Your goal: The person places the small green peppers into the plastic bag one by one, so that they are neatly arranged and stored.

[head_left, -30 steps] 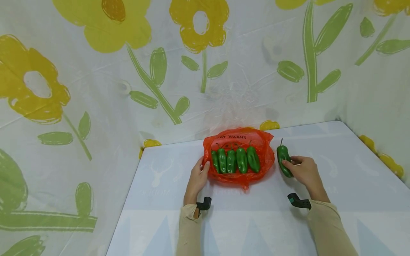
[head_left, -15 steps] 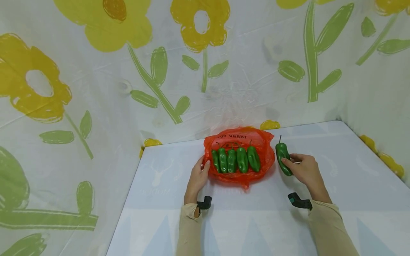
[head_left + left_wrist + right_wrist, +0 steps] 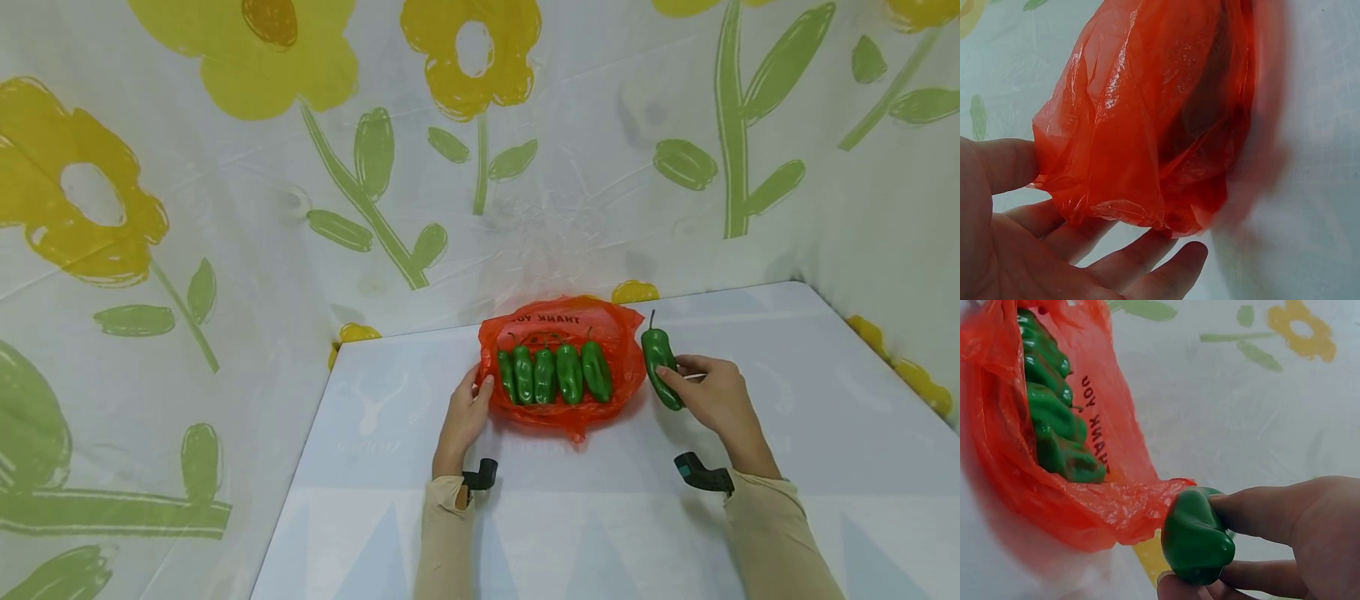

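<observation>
An open red plastic bag [image 3: 576, 425] lies on the table in the head view, with a row of several green peppers [image 3: 568, 375] in it. At the bag's left edge, my left hand [image 3: 462, 421] holds the thin plastic; the left wrist view has its thumb on the near side and fingers behind. Just right of the bag, my right hand [image 3: 712, 400] pinches another green pepper [image 3: 657, 358] between thumb and fingers, its stem pointing up. Seen from the right wrist, this held pepper [image 3: 1194, 534] overlaps the bag's rim [image 3: 1141, 512]; whether they touch I cannot tell.
The white table [image 3: 585, 533] carries pale blue triangles and faint lettering. A flower-printed sheet [image 3: 570, 192] hangs along its back and sides. Black wrist cameras [image 3: 701, 472] sit at both cuffs.
My right hand has carried its pepper slightly up and to the left, nearer the bag. My left hand and the peppers in the bag have hardly moved.
</observation>
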